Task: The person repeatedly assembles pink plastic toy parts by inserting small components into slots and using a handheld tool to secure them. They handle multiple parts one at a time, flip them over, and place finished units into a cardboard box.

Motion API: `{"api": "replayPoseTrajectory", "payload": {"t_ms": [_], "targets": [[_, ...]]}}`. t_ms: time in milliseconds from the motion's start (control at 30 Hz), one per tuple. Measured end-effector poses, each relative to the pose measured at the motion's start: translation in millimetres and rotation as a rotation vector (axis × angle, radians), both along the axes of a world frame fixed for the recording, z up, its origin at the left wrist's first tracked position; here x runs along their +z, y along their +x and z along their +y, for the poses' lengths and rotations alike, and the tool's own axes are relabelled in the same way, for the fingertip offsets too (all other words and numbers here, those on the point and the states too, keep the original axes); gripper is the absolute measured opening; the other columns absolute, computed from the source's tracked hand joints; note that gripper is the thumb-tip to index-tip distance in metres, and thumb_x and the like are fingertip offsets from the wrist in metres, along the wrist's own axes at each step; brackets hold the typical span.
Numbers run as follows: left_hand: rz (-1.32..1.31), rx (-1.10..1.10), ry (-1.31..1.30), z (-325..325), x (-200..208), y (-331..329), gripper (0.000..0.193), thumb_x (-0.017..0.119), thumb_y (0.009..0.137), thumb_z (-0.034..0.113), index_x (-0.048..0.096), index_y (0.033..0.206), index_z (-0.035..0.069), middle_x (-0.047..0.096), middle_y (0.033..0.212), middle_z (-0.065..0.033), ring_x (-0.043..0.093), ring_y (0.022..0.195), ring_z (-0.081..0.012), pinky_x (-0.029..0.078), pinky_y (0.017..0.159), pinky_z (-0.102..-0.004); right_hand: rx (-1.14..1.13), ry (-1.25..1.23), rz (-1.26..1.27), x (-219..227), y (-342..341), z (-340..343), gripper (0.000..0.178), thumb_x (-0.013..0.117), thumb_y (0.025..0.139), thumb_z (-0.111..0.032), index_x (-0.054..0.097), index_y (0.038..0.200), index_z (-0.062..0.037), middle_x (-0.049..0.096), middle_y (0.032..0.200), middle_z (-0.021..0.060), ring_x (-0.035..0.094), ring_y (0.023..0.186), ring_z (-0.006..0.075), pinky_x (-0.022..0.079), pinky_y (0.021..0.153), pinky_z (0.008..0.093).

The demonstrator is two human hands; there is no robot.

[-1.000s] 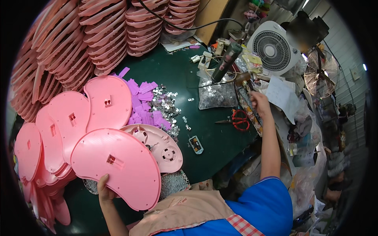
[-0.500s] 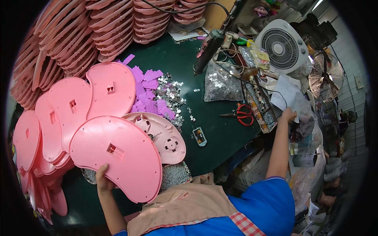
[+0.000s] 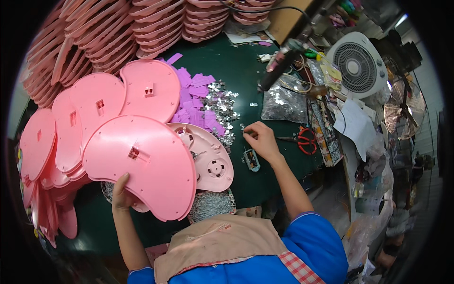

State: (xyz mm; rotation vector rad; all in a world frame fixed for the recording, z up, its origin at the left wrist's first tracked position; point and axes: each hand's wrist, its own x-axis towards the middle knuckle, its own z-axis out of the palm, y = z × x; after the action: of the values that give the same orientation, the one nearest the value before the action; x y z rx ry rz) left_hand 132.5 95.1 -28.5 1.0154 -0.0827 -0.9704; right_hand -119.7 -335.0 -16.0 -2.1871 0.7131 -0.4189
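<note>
My left hand (image 3: 122, 195) grips the inner curve of a pink bean-shaped plastic panel (image 3: 142, 165), thumb on top. The panel has a small slot with red pieces near its middle and small holes along its rim. Partly beneath it lies a pale pink shell (image 3: 217, 154) with its moulded inside up. My right hand (image 3: 263, 142) is low over the green table, thumb and forefinger pinched at a small metal clip that the fingertips mostly cover. Another metal clip (image 3: 242, 127) lies just beyond them. Close to the wrist is a small battery box (image 3: 251, 160).
Purple strips (image 3: 193, 92) and a heap of metal clips (image 3: 220, 106) lie beyond the panel. More pink panels (image 3: 99, 109) overlap on the left; stacked pink shells (image 3: 156, 23) stand behind. Red-handled scissors (image 3: 306, 140), a bag of clips (image 3: 283, 102) and a fan (image 3: 355, 65) are on the right.
My right hand has come from the papers at the right to the loose clips on the table, its fingertips pinched. My left hand still holds the panel; the whole view has shifted slightly.
</note>
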Motion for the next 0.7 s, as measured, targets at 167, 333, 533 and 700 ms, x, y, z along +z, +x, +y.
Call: {"api": "replayPoseTrajectory", "payload": {"t_ms": [167, 333, 533, 700], "targets": [[-0.054, -0.003, 0.127, -32, 42, -49, 0.039, 0.066, 0.095, 0.017, 0.061, 0.128, -0.005, 0.07, 0.116, -0.0147, 0.07, 0.107, -0.0249, 0.056, 0.097, -0.0387, 0.347, 0.39, -0.252, 66, 46, 77, 0.009, 0.073, 0.09, 0.002, 0.073, 0.099, 0.0026, 0.071, 0.087, 0.005, 0.072, 0.078, 0.0109, 0.057, 0.069, 0.0235], [-0.05, 0.147, -0.058, -29, 44, -72, 0.036, 0.062, 0.098, 0.014, 0.062, 0.128, -0.006, 0.072, 0.119, -0.0149, 0.07, 0.11, -0.0246, 0.057, 0.099, -0.0389, 0.522, -0.175, -0.31, 83, 73, 96, 0.015, 0.073, 0.082, -0.001, 0.072, 0.096, -0.0052, 0.069, 0.085, 0.0094, 0.067, 0.071, 0.0259, 0.054, 0.062, 0.0324], [0.229, 0.204, -0.141, -26, 32, -82, 0.036, 0.063, 0.098, 0.008, 0.059, 0.132, -0.004, 0.071, 0.12, -0.0152, 0.072, 0.108, -0.0241, 0.059, 0.095, -0.039, 0.532, -0.183, -0.323, 97, 81, 118, 0.015, 0.074, 0.084, 0.003, 0.073, 0.098, -0.0009, 0.073, 0.089, 0.0113, 0.071, 0.078, 0.0243, 0.055, 0.07, 0.0313], [0.237, 0.253, -0.252, -39, 27, -87, 0.04, 0.055, 0.103, 0.015, 0.054, 0.139, -0.004, 0.067, 0.13, -0.0173, 0.066, 0.12, -0.0264, 0.055, 0.102, -0.0419, 0.66, -0.069, -0.337, 105, 83, 166, 0.017, 0.074, 0.085, 0.004, 0.073, 0.102, 0.0003, 0.072, 0.089, 0.0133, 0.071, 0.075, 0.025, 0.057, 0.067, 0.0332]]}}
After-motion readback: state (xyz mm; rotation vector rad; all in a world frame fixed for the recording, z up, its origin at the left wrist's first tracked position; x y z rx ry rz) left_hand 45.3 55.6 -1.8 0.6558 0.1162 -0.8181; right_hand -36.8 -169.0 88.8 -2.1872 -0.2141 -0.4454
